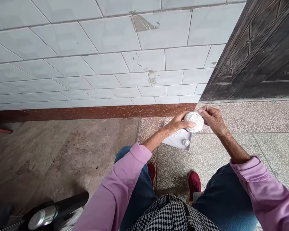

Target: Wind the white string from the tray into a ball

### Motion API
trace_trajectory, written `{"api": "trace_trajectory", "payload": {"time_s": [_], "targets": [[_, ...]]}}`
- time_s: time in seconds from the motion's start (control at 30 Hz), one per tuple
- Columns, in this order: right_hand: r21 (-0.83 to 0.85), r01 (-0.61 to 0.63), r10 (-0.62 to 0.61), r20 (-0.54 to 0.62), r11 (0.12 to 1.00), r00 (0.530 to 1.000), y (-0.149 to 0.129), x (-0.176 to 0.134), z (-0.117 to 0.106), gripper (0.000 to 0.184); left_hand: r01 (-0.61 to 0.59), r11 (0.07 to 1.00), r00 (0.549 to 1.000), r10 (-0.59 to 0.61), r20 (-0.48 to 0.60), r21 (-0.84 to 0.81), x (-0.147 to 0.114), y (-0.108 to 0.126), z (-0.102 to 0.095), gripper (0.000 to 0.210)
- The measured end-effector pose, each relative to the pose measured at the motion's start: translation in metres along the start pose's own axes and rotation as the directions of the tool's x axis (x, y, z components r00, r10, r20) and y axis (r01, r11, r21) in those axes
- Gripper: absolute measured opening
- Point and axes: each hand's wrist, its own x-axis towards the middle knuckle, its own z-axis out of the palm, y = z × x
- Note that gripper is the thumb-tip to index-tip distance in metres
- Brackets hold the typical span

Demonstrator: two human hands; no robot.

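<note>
Where the checked cloth [172, 213] bunches between two knees in blue jeans [225, 192], red shoes [194, 182] are set apart on the speckled floor [170, 166]. Beyond them, arms reaching out: left hand [177, 124] curled round a ball of white yarn [194, 121], thumb across its near face, fingers mostly hidden behind. Right hand [212, 119] at the ball's other side, thumb and forefinger drawn together in a pinch; can't tell from here whether a strand lies between them. Ball is held up off the floor, near the right end of a shallow pale tray [171, 141]. In the tray, a little white bundle [186, 142] by the near right corner, loose white strands [176, 133] farther left. Progress, my reading: plenty already wound, the ball round and full; the strands in the tray look unwound, amount uncertain. Farther back, tiled wall [144, 61], one tile chipped, and a dark carved door [257, 51] to the right.
</note>
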Motion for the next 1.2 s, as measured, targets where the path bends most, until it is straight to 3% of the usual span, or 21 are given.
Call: {"api": "trace_trajectory", "payload": {"time_s": [0.13,0.27,0.4,0.53,0.6,0.67,0.73,0.8,0.87,0.93,1.07,1.13,1.2], "targets": [[-0.109,0.036,-0.037,-0.009,0.993,0.999,0.006,0.002,-0.001,0.060,0.024,0.983,1.000,-0.020,0.023,-0.183,0.006,-0.001,-0.006,0.072],[-0.272,0.158,-0.135,0.101,0.949,0.986,0.011,-0.002,0.010,0.054,-0.089,0.963,0.988,0.052,-0.148,-0.253,0.015,0.000,-0.018,0.073],[-0.381,0.212,-0.098,0.297,0.900,0.950,0.007,-0.016,0.027,0.040,-0.145,0.981,0.940,0.095,-0.328,-0.131,0.019,0.001,-0.028,0.068],[-0.314,0.234,-0.089,0.414,0.920,0.906,-0.006,-0.027,0.032,0.045,-0.125,0.964,0.888,0.214,-0.407,0.235,0.014,0.002,-0.032,0.072],[-0.235,0.207,-0.107,0.376,0.950,0.920,-0.013,-0.026,0.025,0.050,-0.110,0.907,0.894,0.270,-0.359,0.407,0.011,0.005,-0.032,0.071],[-0.175,0.173,-0.119,0.280,0.969,0.953,-0.019,-0.021,0.014,0.055,-0.079,0.897,0.948,0.202,-0.245,0.435,0.007,0.007,-0.031,0.064],[-0.119,0.134,-0.111,0.185,0.984,0.977,-0.021,-0.016,0.003,0.059,-0.028,0.949,0.992,0.064,-0.106,0.313,0.004,0.009,-0.029,0.059],[-0.052,0.086,-0.079,0.124,0.995,0.989,-0.019,-0.010,-0.005,0.063,0.034,0.994,0.999,-0.038,0.033,0.108,0.002,0.010,-0.024,0.059],[0.007,0.037,-0.038,0.109,0.999,0.993,-0.014,-0.007,-0.008,0.065,0.066,0.995,0.991,-0.056,0.123,-0.081,0.000,0.012,-0.019,0.062],[0.038,-0.015,0.010,0.138,0.999,0.990,-0.006,-0.004,-0.006,0.065,0.044,0.974,0.991,-0.015,0.130,-0.220,-0.003,0.019,-0.016,0.070],[0.023,-0.169,0.157,0.272,0.985,0.949,0.015,0.002,-0.009,0.058,-0.152,0.932,0.987,0.124,-0.103,-0.330,-0.012,0.048,-0.028,0.088],[0.017,-0.242,0.227,0.291,0.970,0.929,0.027,0.004,-0.020,0.057,-0.322,0.892,0.932,0.241,-0.270,-0.317,-0.019,0.067,-0.046,0.090],[0.012,-0.308,0.292,0.281,0.951,0.914,0.040,0.002,-0.040,0.058,-0.485,0.823,0.842,0.349,-0.412,-0.294,-0.027,0.084,-0.068,0.087]]}}
